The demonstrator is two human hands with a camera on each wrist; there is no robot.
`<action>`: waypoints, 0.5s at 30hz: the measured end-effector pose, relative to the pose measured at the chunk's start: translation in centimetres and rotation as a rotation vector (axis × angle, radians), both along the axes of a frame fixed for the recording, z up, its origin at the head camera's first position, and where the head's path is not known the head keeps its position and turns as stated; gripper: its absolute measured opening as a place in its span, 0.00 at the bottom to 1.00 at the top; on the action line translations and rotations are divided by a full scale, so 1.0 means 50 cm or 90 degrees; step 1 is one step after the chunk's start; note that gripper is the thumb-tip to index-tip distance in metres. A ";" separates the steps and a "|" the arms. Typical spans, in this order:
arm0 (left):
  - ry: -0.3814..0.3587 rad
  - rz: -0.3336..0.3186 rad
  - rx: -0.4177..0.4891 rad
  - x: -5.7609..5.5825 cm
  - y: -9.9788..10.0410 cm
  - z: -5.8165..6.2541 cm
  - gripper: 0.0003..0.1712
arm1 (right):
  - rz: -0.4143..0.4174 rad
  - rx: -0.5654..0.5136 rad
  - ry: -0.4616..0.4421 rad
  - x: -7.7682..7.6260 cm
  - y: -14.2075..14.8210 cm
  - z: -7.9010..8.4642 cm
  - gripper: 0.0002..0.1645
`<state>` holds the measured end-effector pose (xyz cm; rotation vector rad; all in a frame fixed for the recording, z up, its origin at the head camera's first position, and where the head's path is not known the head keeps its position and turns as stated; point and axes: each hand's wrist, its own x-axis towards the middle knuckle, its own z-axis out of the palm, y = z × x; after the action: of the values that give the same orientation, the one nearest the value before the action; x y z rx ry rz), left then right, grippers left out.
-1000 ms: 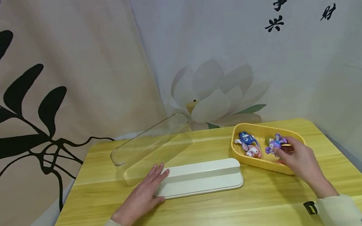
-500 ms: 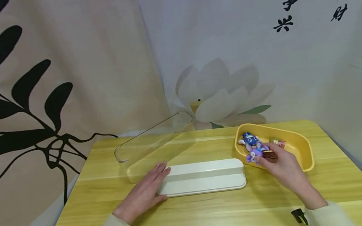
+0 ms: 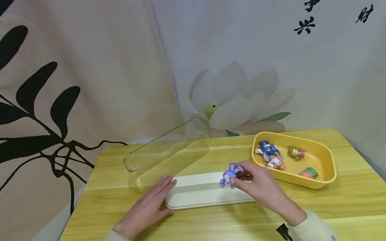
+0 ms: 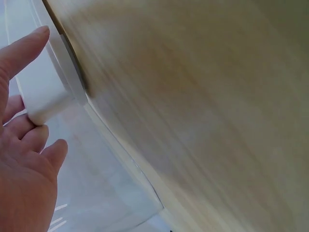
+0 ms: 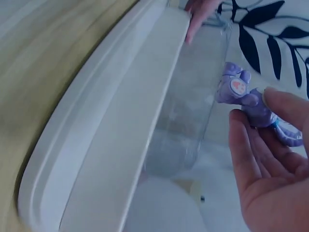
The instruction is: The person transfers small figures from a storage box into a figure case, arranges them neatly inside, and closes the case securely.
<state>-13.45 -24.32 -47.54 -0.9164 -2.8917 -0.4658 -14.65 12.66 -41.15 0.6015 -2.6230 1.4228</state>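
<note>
A small purple rabbit-like figurine [image 3: 230, 176] is pinched between the thumb and fingers of my right hand [image 3: 263, 187], above the right part of a white stepped stand [image 3: 201, 199]. In the right wrist view the figurine [image 5: 258, 111] hangs in the fingertips, apart from the stand [image 5: 116, 125]. My left hand [image 3: 147, 208] rests at the stand's left end, fingers extended. In the left wrist view its thumb lies over one edge of the stand [image 4: 43, 82], while the other fingers touch the end. The right end of the stand is hidden by my right hand.
A yellow tray [image 3: 315, 156] at the right holds several small figurines: a blue one [image 3: 267, 148], a pink-and-white one [image 3: 275, 163] and others. Behind the stand, a clear plastic cover [image 3: 168, 152] lies on the wooden table [image 3: 205, 237]. A printed curtain [image 3: 120, 65] hangs behind.
My right hand has carried the purple figurine leftward from the yellow tray to above the white stand. The left hand stays at the stand's left end.
</note>
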 end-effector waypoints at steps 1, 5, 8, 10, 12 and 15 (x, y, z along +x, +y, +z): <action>-0.001 -0.001 -0.002 0.001 -0.001 0.000 0.52 | 0.014 -0.002 -0.002 -0.001 -0.014 -0.003 0.19; -0.007 0.001 -0.002 0.001 0.000 0.000 0.51 | 0.071 -0.020 -0.001 -0.006 -0.071 -0.012 0.16; -0.013 0.007 0.005 0.002 0.001 0.000 0.51 | 0.103 -0.024 -0.006 -0.012 -0.115 -0.021 0.16; -0.017 0.009 0.008 0.002 0.001 -0.001 0.51 | 0.117 -0.012 -0.007 -0.015 -0.143 -0.029 0.16; -0.021 0.009 0.013 0.003 0.001 -0.001 0.51 | 0.126 0.012 -0.002 -0.019 -0.169 -0.038 0.16; -0.024 0.006 0.018 0.002 0.001 -0.002 0.51 | 0.139 0.054 0.026 -0.023 -0.203 -0.051 0.15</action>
<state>-13.33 -24.29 -47.66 -0.8991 -2.9132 -0.5279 -15.80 2.50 -43.67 0.9425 -2.6644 1.3402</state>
